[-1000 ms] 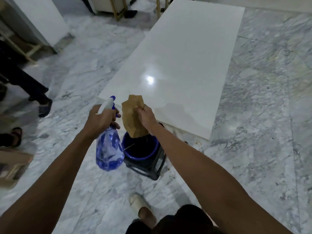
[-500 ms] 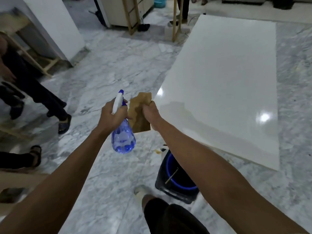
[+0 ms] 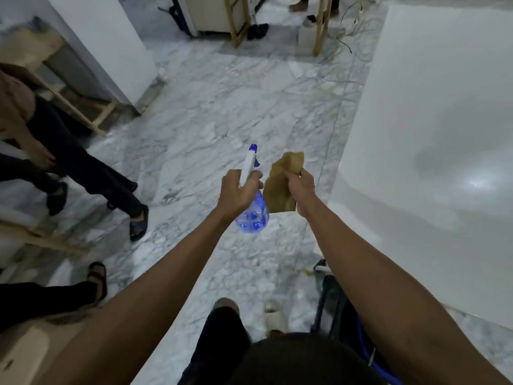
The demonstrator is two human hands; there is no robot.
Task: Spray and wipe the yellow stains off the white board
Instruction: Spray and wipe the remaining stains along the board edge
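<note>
The left hand (image 3: pixel 238 191) grips the neck of the blue spray bottle (image 3: pixel 253 215) over the marble floor (image 3: pixel 211 112). Just beside it, the right hand (image 3: pixel 301 187) clutches a crumpled brown cloth (image 3: pixel 280 187). The white board (image 3: pixel 433 129) lies on the floor at right.

The white board (image 3: pixel 433 112) runs off the right edge; the right forearm hides the bucket (image 3: pixel 337 309).

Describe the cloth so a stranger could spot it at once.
Start at the big white board lying on the marble floor on the right. Just left of its near edge, two outstretched hands are raised side by side. The right hand grips the cloth: crumpled, tan-brown, opaque, unlike the clear blue spray bottle in the left hand.
</note>
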